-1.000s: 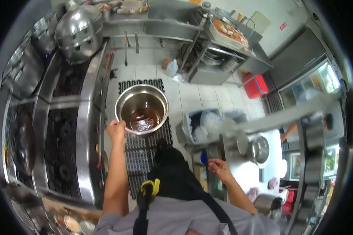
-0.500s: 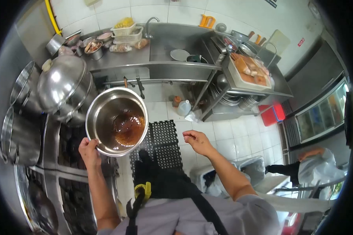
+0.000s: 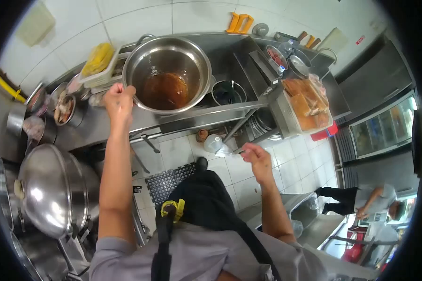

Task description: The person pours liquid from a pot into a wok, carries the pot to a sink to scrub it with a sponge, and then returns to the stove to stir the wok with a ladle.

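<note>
A wide steel pot (image 3: pixel 145 56) with brown liquid (image 3: pixel 173 93) in its bottom is held up over the sink counter. My left hand (image 3: pixel 119 102) is closed on the pot at its near left side, the thumb over the rim. The pot hides part of the sink. My right hand (image 3: pixel 259 161) hangs in the air over the floor, apart from the pot, its fingers loosely curled with nothing seen in them. To the right of the pot, a round metal container (image 3: pixel 237 92) with something dark inside stands in the sink.
Left on the counter (image 3: pixel 140 121) are bowls of raw food and a white basket with yellow contents (image 3: pixel 98 61). A large domed steel pot (image 3: pixel 44 187) stands lower left. A tub of orange-brown slabs (image 3: pixel 309 110) stands right. Another person (image 3: pixel 373 199) is at far right.
The pot in my left hand has moved from beside the stove up and forward to over the sink. My right hand has shifted slightly right. The view has moved closer to the counter.
</note>
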Available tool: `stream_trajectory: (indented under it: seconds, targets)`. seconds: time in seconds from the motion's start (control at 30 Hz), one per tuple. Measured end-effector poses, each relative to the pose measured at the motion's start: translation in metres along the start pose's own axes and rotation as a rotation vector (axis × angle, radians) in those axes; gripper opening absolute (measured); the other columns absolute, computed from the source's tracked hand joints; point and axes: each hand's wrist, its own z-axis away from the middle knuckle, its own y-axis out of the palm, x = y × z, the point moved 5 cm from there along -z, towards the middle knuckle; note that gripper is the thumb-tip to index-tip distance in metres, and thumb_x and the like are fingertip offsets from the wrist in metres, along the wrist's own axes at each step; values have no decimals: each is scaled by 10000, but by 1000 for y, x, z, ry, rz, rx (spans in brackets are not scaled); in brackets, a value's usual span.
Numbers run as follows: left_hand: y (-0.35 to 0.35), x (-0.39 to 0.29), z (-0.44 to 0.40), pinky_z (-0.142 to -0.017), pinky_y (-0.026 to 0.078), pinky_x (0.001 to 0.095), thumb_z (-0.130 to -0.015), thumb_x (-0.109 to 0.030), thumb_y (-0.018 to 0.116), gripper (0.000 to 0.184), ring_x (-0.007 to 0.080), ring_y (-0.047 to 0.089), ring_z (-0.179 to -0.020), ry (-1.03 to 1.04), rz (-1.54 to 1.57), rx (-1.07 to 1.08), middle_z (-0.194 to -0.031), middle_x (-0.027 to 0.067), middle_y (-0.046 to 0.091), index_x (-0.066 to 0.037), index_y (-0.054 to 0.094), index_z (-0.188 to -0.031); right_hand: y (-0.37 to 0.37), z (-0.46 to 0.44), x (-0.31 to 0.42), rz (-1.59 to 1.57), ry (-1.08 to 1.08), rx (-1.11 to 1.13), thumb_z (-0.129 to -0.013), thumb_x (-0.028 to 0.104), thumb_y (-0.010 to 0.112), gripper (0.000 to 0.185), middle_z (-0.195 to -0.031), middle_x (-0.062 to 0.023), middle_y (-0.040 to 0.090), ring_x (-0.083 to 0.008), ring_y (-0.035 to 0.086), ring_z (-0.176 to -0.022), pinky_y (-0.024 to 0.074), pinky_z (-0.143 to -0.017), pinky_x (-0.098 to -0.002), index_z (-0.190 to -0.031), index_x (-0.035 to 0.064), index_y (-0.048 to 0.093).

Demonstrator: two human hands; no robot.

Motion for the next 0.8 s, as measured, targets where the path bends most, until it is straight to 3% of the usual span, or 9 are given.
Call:
stream_trajectory:
  seconds: [0.17,0.23,0.3,0.4,0.5,0.53,0.63,0.73,0.8]
  targets:
    - [66,72,-73,-457,283,269,-708,-80,622,234,63,346,-518,143,-282,0,-549,-34,413,-54,439,-565,-19,-168,-1,110,-143,-39,-919,132,610,248,-1001,-93,687,-178,657,-870,528,-784,-290,-1134,16,652]
    - [86,96,-83,-465,280,268,-707,-87,623,232,63,348,-532,79,-368,-21,-548,-36,411,-48,441,-568,-3,-239,17,432,-320,-49,-878,111,636,225,-999,-123,692,-233,672,-873,539,-793,-325,-1092,52,675]
    - [99,115,-93,-477,283,264,-706,-88,626,220,64,362,-546,-38,-366,-56,-548,-38,410,-44,450,-581,23,-321,-30,760,-657,29,-847,121,647,223,-1081,-136,677,-263,660,-967,537,-836,-361,-1063,77,683]
    - [114,137,-88,-489,293,263,-708,-75,625,181,65,383,-558,-148,-269,2,-564,-31,430,-39,478,-609,62,-383,-52,1322,-253,295,-833,178,666,220,-1153,-142,644,-291,619,-1079,529,-873,-408,-1018,60,682]
    - [110,165,-77,-478,293,257,-714,-46,623,182,62,391,-546,-146,-295,-73,-591,-25,460,-50,471,-615,60,-405,-36,1372,5,56,-845,219,656,293,-1185,-160,606,-299,603,-1113,517,-899,-404,-1080,44,644]
    - [111,166,-70,-471,284,248,-723,-10,614,202,56,390,-539,-254,-270,-100,-612,-25,478,-70,452,-617,57,-411,-42,1355,39,66,-843,223,651,364,-1219,-177,577,-323,599,-1112,514,-903,-421,-1151,36,598]
    - [93,210,-58,-483,285,238,-729,13,608,219,53,385,-551,-383,-173,-140,-615,-33,466,-83,439,-628,67,-415,-80,1379,-43,268,-846,203,631,353,-1133,-177,620,-326,627,-1046,519,-880,-434,-1157,45,574]
    - [86,233,-53,-492,288,236,-731,20,608,218,51,378,-557,-446,-236,-207,-615,-46,446,-88,442,-642,50,-428,-84,1174,16,178,-851,177,611,219,-1023,-174,656,-335,649,-976,523,-854,-446,-1024,44,615]
    - [84,250,-49,-491,295,249,-740,0,610,231,58,365,-558,-403,-244,-230,-607,-43,430,-85,422,-635,54,-424,-65,1165,-183,206,-848,159,606,145,-961,-168,668,-335,658,-937,524,-849,-445,-926,37,622]
